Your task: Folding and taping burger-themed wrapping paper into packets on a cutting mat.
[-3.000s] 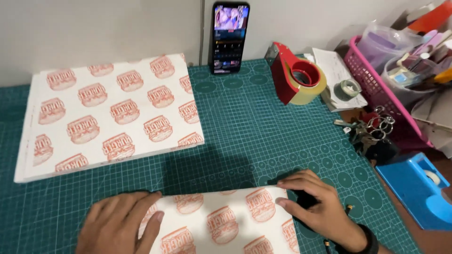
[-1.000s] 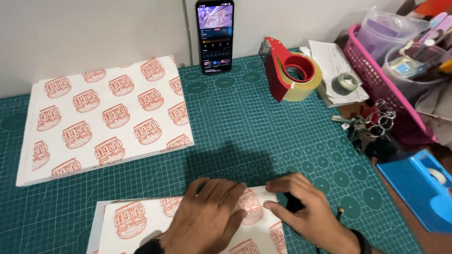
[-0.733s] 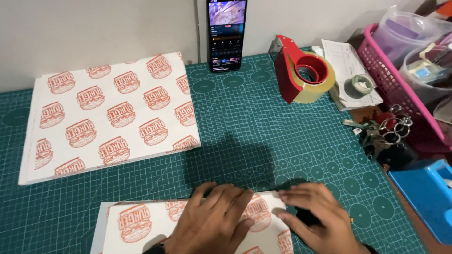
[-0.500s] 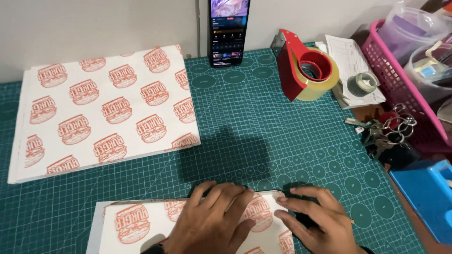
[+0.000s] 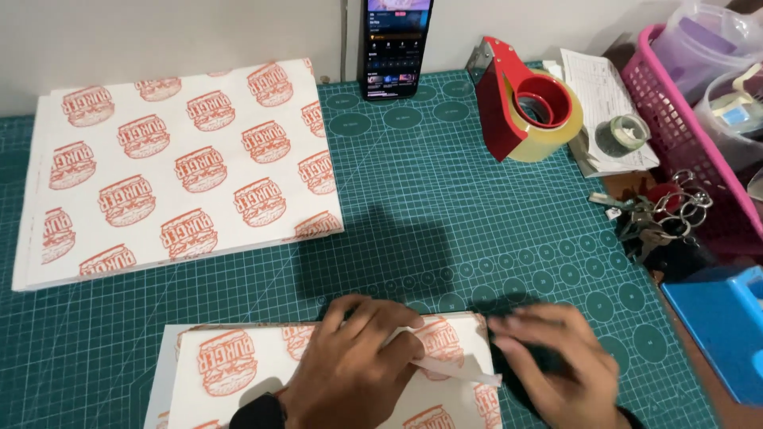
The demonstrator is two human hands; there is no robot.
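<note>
While the left hand (image 5: 354, 365) lies flat, fingers spread, on the folded printed paper (image 5: 318, 373) at the green cutting mat's (image 5: 445, 214) near edge, the right hand (image 5: 556, 365) rests just beside it, fingers loosely apart over something dark. Farther back sit a stack of printed sheets (image 5: 179, 171), a propped phone (image 5: 395, 44) and a red tape dispenser (image 5: 528, 99). Keys (image 5: 652, 214), a pink basket (image 5: 683, 135) and a blue box (image 5: 723, 318) crowd the right.

Lighting: bright, even, overhead; soft dark shadow on the green cutting mat (image 5: 381, 254). Right hand (image 5: 556, 377) motion-blurred (elsewhere sharp); no glare.
</note>
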